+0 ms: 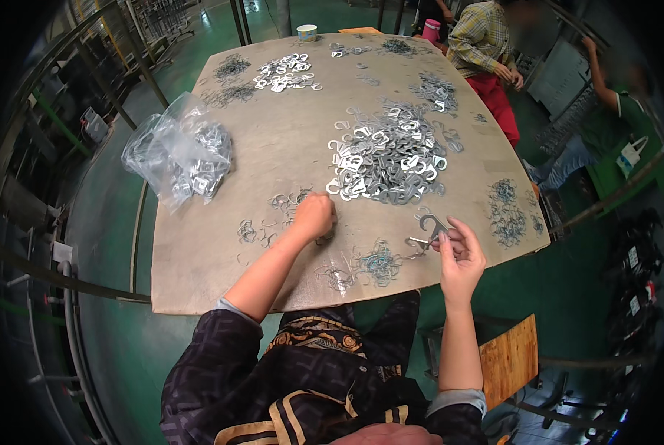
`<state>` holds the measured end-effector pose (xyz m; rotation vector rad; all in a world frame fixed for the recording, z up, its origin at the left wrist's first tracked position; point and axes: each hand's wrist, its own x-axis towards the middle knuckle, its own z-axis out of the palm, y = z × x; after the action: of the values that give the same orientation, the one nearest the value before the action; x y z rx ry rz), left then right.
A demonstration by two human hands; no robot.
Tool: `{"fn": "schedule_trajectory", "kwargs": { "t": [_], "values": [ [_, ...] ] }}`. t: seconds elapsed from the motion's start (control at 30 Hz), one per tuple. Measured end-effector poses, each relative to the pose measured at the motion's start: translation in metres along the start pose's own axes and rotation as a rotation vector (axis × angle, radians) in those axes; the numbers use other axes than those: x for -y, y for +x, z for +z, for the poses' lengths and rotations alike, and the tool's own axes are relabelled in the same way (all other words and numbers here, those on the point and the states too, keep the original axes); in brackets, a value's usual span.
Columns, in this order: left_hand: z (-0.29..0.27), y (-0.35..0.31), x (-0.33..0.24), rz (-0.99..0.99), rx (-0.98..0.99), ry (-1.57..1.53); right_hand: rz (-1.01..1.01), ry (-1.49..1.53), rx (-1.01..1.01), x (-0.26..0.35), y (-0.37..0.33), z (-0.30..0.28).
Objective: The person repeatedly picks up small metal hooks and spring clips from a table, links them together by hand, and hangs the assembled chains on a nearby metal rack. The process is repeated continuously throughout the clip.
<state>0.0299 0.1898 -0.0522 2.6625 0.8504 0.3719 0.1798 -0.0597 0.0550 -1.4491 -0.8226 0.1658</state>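
My right hand [462, 259] is closed on a grey metal hook [431, 223], pinched between thumb and fingers above the near right of the table. A small bright piece sticks out below the hook; whether it is part of it I cannot tell. My left hand [315, 216] is curled down at a scatter of small bent wire clips [281, 202]. Its fingertips are hidden, so what they hold does not show. Between my arms lie a bluish heap of wire clips [379, 263] and a few more loose clips [338, 278]. Beyond my hands rises a big pile of grey hooks [391, 159].
A clear plastic bag of metal parts [191, 152] lies on the table's [273, 148] left side. More hooks [284, 73] and wire clips [507, 215] lie farther off and right. A cup [307, 33] stands at the far edge. Two people [480, 44] are at the right.
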Motion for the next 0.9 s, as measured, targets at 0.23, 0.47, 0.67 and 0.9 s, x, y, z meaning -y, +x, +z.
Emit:
{"fn": "schedule_trajectory", "kwargs": {
  "t": [0.23, 0.47, 0.67, 0.9],
  "values": [
    [-0.035, -0.022, -0.006, -0.159, 0.094, -0.914, 0.015, 0.070, 0.091, 0.002, -0.001, 0.016],
    [-0.095, -0.047, -0.100, 0.374, -0.258, -0.982, -0.061, 0.006, 0.128, 0.019, -0.004, 0.043],
    [-0.088, -0.044, -0.119, 0.345, -0.344, -0.911, -0.177, -0.086, 0.147, 0.026, -0.009, 0.054],
    [-0.084, -0.051, -0.117, 0.286, -0.257, -1.229, -0.134, 0.015, 0.040, -0.014, 0.008, 0.033]
  ]
}}
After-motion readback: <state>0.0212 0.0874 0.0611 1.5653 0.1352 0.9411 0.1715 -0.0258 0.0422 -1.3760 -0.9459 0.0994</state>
